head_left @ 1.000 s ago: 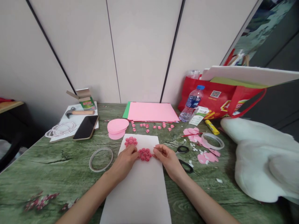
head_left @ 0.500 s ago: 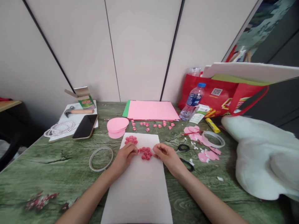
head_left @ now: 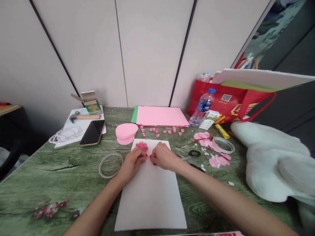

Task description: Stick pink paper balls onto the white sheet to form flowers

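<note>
A white board [head_left: 151, 203] lies lengthwise before me with small rolled pink paper roses on it. One cluster of pink paper roses [head_left: 142, 145] is at its upper left, just beyond my left hand. My left hand [head_left: 134, 161] rests on the board's left side, thumb and fingers pinched at a single pink paper rose [head_left: 147, 156]. Across from it my right hand [head_left: 162, 156] is closed, its fingertips turned down over a second cluster, most of which it hides. Whatever those right fingertips grip is hidden.
Loose paper roses [head_left: 157, 130] lie behind the board, before pink sheets [head_left: 161, 115]. Pink paper circles [head_left: 126, 131] and a tape roll [head_left: 100, 167] are left; scissors [head_left: 193, 154], paper scraps [head_left: 218, 161], another tape roll [head_left: 232, 149] and a water bottle [head_left: 203, 106] are right.
My right hand has moved left and inward, from the right edge of the second cluster to over it, covering most of it. My left hand stays at about the same spot.
</note>
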The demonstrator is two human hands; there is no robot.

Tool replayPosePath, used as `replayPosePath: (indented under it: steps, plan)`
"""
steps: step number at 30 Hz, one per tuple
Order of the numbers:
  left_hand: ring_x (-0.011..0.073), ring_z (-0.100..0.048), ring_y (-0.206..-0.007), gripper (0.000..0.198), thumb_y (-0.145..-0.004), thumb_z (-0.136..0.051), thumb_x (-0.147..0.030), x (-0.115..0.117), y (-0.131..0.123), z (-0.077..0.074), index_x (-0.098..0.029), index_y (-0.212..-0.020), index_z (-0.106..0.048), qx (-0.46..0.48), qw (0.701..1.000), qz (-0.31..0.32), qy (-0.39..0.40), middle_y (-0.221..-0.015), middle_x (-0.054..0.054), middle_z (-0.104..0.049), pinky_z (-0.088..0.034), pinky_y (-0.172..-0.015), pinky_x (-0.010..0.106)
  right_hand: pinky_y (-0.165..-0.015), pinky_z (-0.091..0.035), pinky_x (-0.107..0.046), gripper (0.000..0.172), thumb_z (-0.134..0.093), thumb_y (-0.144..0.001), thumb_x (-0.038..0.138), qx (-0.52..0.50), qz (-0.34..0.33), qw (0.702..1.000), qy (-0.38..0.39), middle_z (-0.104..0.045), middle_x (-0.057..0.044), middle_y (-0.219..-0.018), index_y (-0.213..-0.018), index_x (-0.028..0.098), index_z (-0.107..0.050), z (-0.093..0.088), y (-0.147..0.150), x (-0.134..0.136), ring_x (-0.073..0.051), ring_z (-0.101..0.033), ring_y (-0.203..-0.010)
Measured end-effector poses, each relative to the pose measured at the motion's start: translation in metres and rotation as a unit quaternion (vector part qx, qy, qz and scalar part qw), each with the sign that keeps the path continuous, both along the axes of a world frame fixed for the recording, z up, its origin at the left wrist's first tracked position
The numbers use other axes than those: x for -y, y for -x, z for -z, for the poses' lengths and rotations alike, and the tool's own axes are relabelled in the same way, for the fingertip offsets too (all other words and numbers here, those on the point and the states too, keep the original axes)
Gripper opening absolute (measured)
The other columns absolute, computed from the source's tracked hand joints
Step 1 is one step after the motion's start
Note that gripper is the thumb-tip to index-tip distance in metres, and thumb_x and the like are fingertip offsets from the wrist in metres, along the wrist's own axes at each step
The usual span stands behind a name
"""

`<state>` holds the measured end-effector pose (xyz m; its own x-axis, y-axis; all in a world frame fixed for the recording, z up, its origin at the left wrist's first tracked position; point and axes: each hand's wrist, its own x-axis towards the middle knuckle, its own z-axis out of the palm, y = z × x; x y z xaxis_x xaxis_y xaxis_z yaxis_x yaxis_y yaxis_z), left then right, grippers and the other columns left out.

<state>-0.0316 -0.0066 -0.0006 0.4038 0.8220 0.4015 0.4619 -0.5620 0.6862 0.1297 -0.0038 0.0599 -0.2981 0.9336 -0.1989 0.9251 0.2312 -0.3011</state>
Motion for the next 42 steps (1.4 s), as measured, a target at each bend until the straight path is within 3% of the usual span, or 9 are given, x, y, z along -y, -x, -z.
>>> replayPosePath:
  steps: [6, 11, 17, 23, 31, 42]
  plan:
    - [0.0137, -0.051, -0.076, 0.018, -0.086, -0.038, -0.011, 0.004, 0.005, -0.009, -0.019, -0.077, -0.052, -0.056, 0.995, 0.080, -0.005, -0.083, 0.002, -0.054, -0.041, -0.070, 0.025, -0.066, -0.037, -0.026, 0.018, -0.053, -0.078, 0.016, 0.060, -0.008, 0.998, 0.009, -0.060, -0.015, -0.096, -0.081, 0.014, -0.071, -0.003, 0.008, -0.001, -0.022, -0.055, -0.088]
    - [0.0133, -0.051, -0.073, 0.022, -0.088, -0.033, -0.010, 0.009, 0.014, -0.015, -0.018, -0.083, -0.053, -0.171, 0.977, 0.124, -0.001, -0.084, 0.002, -0.056, -0.041, -0.067, 0.024, -0.067, -0.039, -0.027, 0.016, -0.056, -0.076, 0.016, 0.081, -0.021, 0.996, 0.014, -0.061, -0.018, -0.096, -0.082, 0.011, -0.071, -0.002, 0.011, -0.008, -0.025, -0.056, -0.089]
    - [0.0169, -0.055, -0.094, 0.026, -0.087, -0.030, -0.005, 0.014, 0.020, -0.010, -0.018, -0.090, -0.052, -0.218, 0.962, 0.160, -0.030, -0.103, 0.006, -0.061, -0.044, -0.079, 0.027, -0.069, -0.039, -0.026, 0.013, -0.058, -0.075, 0.015, 0.094, -0.026, 0.995, 0.019, -0.062, -0.019, -0.099, -0.080, 0.010, -0.069, -0.007, 0.012, -0.009, -0.023, -0.057, -0.090]
    - [0.0158, -0.057, -0.090, 0.026, -0.087, -0.030, -0.003, 0.014, 0.019, -0.011, -0.017, -0.090, -0.051, -0.242, 0.955, 0.158, -0.061, -0.103, 0.006, -0.061, -0.046, -0.075, 0.026, -0.070, -0.041, -0.026, 0.014, -0.059, -0.076, 0.018, 0.102, -0.030, 0.994, 0.031, -0.063, -0.018, -0.096, -0.081, 0.010, -0.069, -0.011, 0.013, -0.008, -0.024, -0.057, -0.092]
    - [0.0175, -0.056, -0.100, 0.028, -0.085, -0.031, 0.001, 0.014, 0.019, -0.009, -0.018, -0.089, -0.052, -0.239, 0.952, 0.177, -0.074, -0.100, 0.006, -0.063, -0.047, -0.082, 0.029, -0.077, -0.042, -0.031, 0.019, -0.063, -0.073, 0.015, 0.121, -0.030, 0.992, 0.028, -0.060, -0.021, -0.103, -0.090, 0.008, -0.068, -0.012, 0.023, -0.007, -0.030, -0.054, -0.103]
    - [0.0165, -0.056, -0.093, 0.026, -0.089, -0.031, -0.005, 0.014, 0.017, -0.011, -0.017, -0.090, -0.055, -0.267, 0.950, 0.158, -0.045, -0.098, 0.006, -0.060, -0.046, -0.081, 0.027, -0.077, -0.046, -0.032, 0.024, -0.064, -0.075, 0.019, 0.121, -0.026, 0.992, 0.034, -0.058, -0.020, -0.110, -0.097, 0.011, -0.067, -0.019, 0.027, -0.003, -0.031, -0.051, -0.109]
